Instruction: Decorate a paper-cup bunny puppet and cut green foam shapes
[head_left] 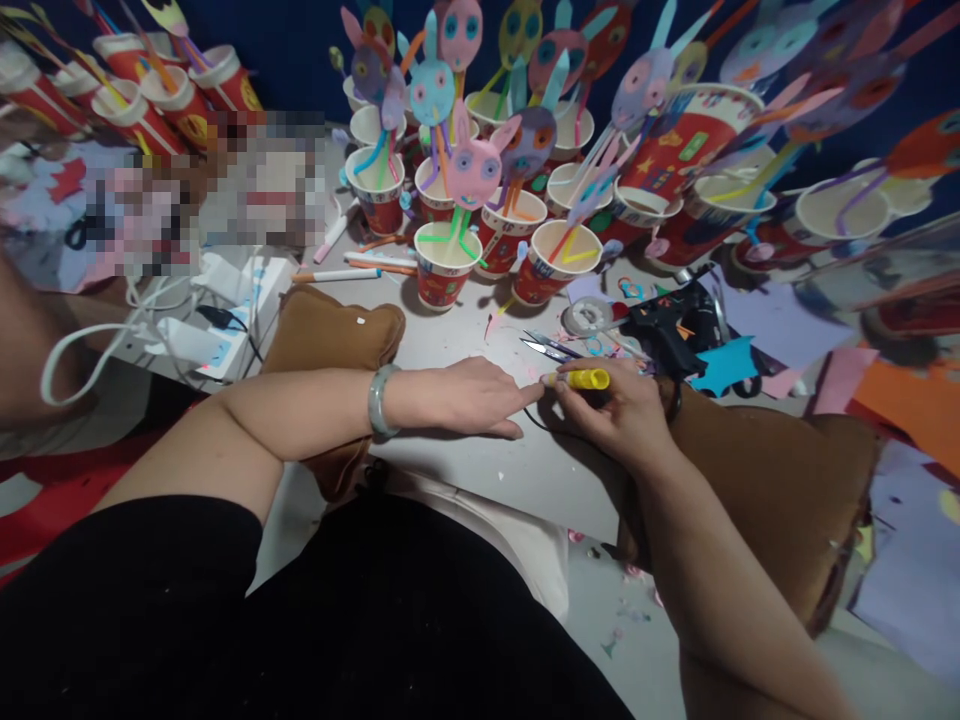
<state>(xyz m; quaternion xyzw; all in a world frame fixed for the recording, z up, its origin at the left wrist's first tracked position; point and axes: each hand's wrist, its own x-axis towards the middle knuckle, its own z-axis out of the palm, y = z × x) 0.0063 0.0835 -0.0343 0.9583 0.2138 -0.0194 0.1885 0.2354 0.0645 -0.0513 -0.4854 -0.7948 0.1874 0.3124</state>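
My left hand (476, 395) lies palm down on the grey table, fingers stretched to the right, with a jade-like bangle (382, 400) on the wrist. Its index fingertip reaches the pale end of a short yellow marker (587, 380); whether they touch is unclear. My right hand (619, 410) is closed around that marker, whose yellow end points right. Just beyond both hands lie small scissors (551, 347) with a slim blade. Behind them, red paper cups (442, 275) hold coloured paper rabbit faces (474, 170) on bent pipe-cleaner-like stems.
Brown cushions (330, 335) lie under both forearms. A black glue gun (664, 325), a tape roll (590, 315) and paper scraps sit at the right. White cables (112, 320) and a power strip (251, 305) are at the left, near another person's arm (30, 330). Pens (337, 275) lie nearby.
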